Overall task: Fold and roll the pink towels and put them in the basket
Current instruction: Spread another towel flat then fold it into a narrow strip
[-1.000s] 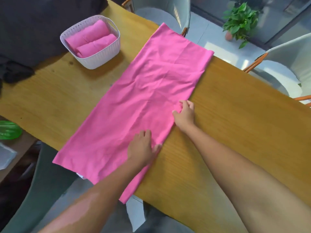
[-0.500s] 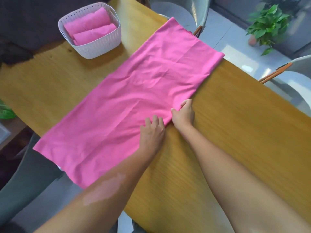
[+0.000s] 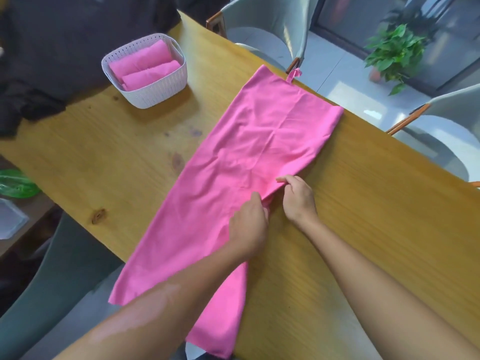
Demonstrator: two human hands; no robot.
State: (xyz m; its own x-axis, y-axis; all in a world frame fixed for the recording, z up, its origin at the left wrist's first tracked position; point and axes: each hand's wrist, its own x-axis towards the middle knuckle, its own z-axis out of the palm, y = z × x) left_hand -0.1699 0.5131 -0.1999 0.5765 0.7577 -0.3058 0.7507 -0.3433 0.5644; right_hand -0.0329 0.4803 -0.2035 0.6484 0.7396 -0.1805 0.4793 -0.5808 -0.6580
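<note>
We observed a long, flat pink cloth towel (image 3: 249, 162) lying diagonally across a yellow wooden table (image 3: 376, 229), its near end hanging over the table's edge and its far end, with a small hanging loop, reaching the opposite edge. At the towel's right-hand long edge, about midway along, the left hand (image 3: 249, 224) and the right hand (image 3: 297, 198) sat just beside each other, each grip curled and pinching the fabric edge, which was raised slightly off the table between them. We judged this to be the start of a lengthwise fold. Because both pinches lay close together at mid-length, the lifted edge could sag toward either end and fold over crookedly; the overhanging near end could also drag the cloth toward the floor once the middle was raised, and creases already visible in the far half could be trapped in the fold. A white perforated plastic basket (image 3: 155, 92) stood well apart at the far left of the table, already holding two rolled pink towels (image 3: 145, 66) side by side. The table showed wood grain, a knot and a few dark stains. Dark fabric (image 3: 31, 100) lay at the far left corner, pale upholstered chairs (image 3: 272, 29) stood beyond the table, and a green potted plant (image 3: 394, 53) stood on a tiled floor.
</note>
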